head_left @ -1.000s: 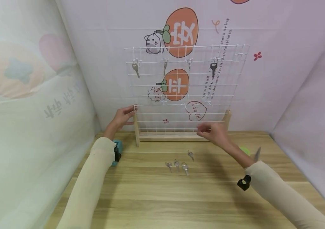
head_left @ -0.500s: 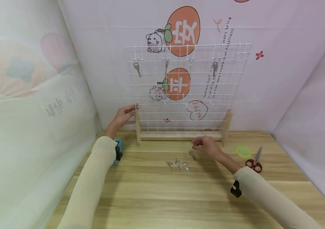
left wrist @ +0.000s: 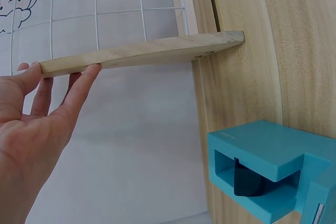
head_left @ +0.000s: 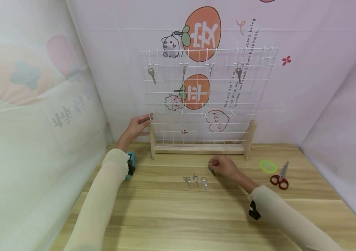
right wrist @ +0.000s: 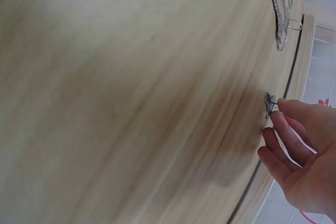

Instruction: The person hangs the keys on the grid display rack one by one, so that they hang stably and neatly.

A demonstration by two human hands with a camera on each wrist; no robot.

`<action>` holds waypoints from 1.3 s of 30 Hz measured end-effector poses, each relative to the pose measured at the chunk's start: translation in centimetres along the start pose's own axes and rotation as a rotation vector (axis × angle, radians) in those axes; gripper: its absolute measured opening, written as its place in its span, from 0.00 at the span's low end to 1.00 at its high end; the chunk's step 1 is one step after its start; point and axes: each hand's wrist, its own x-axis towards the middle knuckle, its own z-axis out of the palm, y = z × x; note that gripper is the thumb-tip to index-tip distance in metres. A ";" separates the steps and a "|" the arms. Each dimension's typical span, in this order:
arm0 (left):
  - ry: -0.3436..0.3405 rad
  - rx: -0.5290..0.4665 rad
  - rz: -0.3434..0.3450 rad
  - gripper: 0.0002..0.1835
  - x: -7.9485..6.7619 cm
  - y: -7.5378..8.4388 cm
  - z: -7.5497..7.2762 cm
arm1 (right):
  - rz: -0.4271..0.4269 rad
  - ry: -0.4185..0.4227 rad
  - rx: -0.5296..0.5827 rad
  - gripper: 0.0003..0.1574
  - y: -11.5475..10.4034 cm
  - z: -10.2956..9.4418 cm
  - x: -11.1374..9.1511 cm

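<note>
My left hand (head_left: 135,128) grips the top end of the wooden upright (left wrist: 147,51) at the left of a white wire grid rack (head_left: 196,150), thumb on one face and fingers on the other. Down at the table, my right hand (head_left: 225,165) pinches a small silver key (right wrist: 269,106) by its ring end between thumb and index finger; the other fingers are loosely bent. The hand hides most of that key in the head view. To its left lie three more silver keys (head_left: 205,183). Several keys (head_left: 151,74) hang from hooks along the grid's upper part.
Red-handled scissors (head_left: 279,181) and a round bright green item (head_left: 268,166) lie on the table at right. A teal plastic block (left wrist: 257,148) with a black part in its slot stands beside the left forearm. Printed cloth walls (head_left: 127,87) enclose the table behind and at both sides.
My right hand has come down from in front of the grid's lower right to the table and taken hold of the single key. The left hand stays on the upright.
</note>
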 end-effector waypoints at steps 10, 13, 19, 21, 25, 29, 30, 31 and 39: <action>0.001 -0.007 0.003 0.25 -0.2 0.1 0.0 | -0.048 0.042 -0.054 0.06 -0.4 -0.1 -0.1; -0.001 0.002 0.004 0.25 -0.2 0.0 0.0 | -0.051 0.045 -0.048 0.09 -0.4 -0.8 -0.3; 0.005 0.000 0.018 0.25 -0.3 0.0 0.0 | -0.073 0.060 -0.044 0.09 -0.1 -3.4 -0.5; 0.006 -0.010 0.022 0.25 -0.3 0.0 0.0 | -0.104 0.085 -0.055 0.08 0.0 -4.4 -0.3; -0.004 -0.018 0.022 0.25 -0.3 0.0 0.1 | -0.180 0.138 -0.032 0.09 0.1 -6.8 -0.2; -0.012 -0.018 0.023 0.25 -0.4 0.1 0.2 | -0.181 0.154 -0.006 0.09 -0.1 -9.7 -0.2; -0.013 -0.020 0.023 0.25 -0.4 0.1 0.2 | -0.174 0.160 -0.014 0.08 -0.3 -10.5 -0.2; -0.014 -0.021 0.024 0.25 -0.4 0.1 0.2 | -0.166 0.163 -0.025 0.08 -0.4 -11.3 -0.2; -0.017 -0.013 0.033 0.25 -0.4 -0.1 -0.1 | -0.109 0.227 -0.108 0.10 -2.8 -18.0 -0.1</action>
